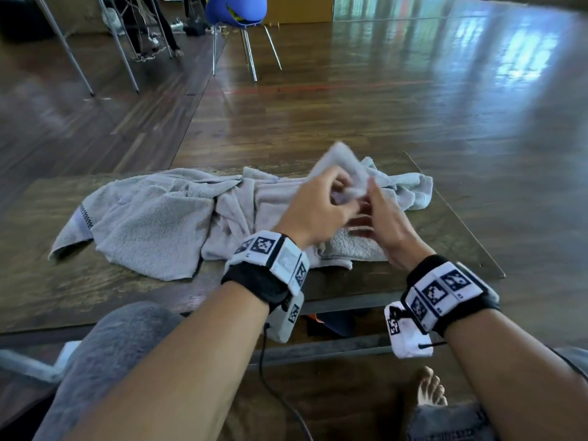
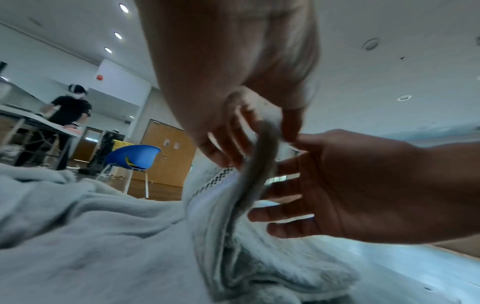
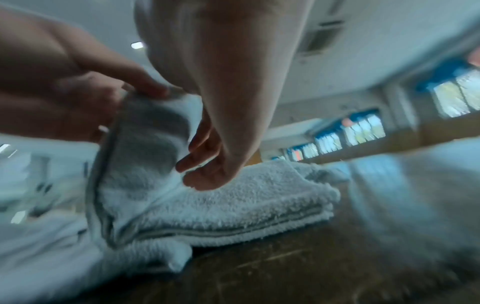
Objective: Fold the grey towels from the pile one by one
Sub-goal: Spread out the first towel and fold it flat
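Both forearms fill the bottom of the head view, each wrist wrapped in a black strap with white marker blocks. Left hand (image 1: 313,206) is curled, thumb and fingers pinching the raised corner of a grey towel (image 1: 342,168) above the counter (image 1: 47,291). Right hand (image 1: 380,222) sits just beside it, palm facing left; in the left wrist view its fingers (image 2: 280,211) are straight and spread, behind the hanging towel edge. Thumb tip is at the cloth near the left hand's pinch, but I cannot tell whether it actually grips; reads as apart, not clamped.

Towel state: lower part lies folded flat on the counter, stacked layers with a dark hem line visible in the right wrist view (image 3: 233,207); the lifted corner rises from that stack.

Pile of towels (image 1: 152,218) lies crumpled across the counter to the left of and behind the hands, touching the folded one. One edge shows a checkered band (image 1: 85,218).

Background: blue chair (image 1: 235,11) on the wooden floor, well behind the counter. Person in black stands at a table (image 2: 68,115) far off in the left wrist view. Right wrist view is motion-blurred at the edges.
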`<state>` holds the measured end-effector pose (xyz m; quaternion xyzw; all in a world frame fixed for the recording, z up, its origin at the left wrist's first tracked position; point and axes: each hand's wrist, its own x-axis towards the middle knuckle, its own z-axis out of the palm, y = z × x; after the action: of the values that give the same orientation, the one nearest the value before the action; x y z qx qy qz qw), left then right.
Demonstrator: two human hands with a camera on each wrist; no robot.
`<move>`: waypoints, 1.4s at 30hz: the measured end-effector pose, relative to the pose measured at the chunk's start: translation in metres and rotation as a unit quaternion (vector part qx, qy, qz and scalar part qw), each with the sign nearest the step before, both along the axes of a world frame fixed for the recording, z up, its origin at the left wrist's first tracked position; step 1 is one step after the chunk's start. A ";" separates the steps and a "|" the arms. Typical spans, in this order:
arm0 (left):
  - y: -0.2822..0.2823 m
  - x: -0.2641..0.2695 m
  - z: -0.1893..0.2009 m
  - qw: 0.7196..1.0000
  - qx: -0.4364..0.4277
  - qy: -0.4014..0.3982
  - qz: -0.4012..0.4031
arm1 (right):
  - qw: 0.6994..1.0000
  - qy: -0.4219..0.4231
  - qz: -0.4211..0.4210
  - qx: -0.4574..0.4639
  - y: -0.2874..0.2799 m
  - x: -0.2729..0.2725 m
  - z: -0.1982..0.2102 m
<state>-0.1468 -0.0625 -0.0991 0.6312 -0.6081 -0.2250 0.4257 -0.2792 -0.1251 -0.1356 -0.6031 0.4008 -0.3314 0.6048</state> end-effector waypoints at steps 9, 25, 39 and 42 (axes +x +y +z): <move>-0.013 -0.023 -0.051 0.982 0.005 -0.184 -0.036 | 0.978 0.075 -0.182 0.069 -0.027 -0.056 -0.030; -0.022 -0.039 -0.080 0.968 0.082 -0.236 0.030 | 0.957 0.266 -0.106 -0.037 -0.035 -0.064 -0.033; -0.026 -0.039 -0.050 0.984 0.056 0.080 0.150 | 0.983 0.126 -0.107 0.080 -0.015 -0.087 -0.005; -0.021 -0.038 -0.058 0.982 0.090 0.059 0.158 | 0.933 0.347 -0.066 -0.060 -0.006 -0.099 -0.025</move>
<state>-0.1844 -0.0839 -0.1569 0.7408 -0.4520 -0.2457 0.4320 -0.3782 -0.1316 -0.1604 -0.6881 0.6040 -0.1642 0.3670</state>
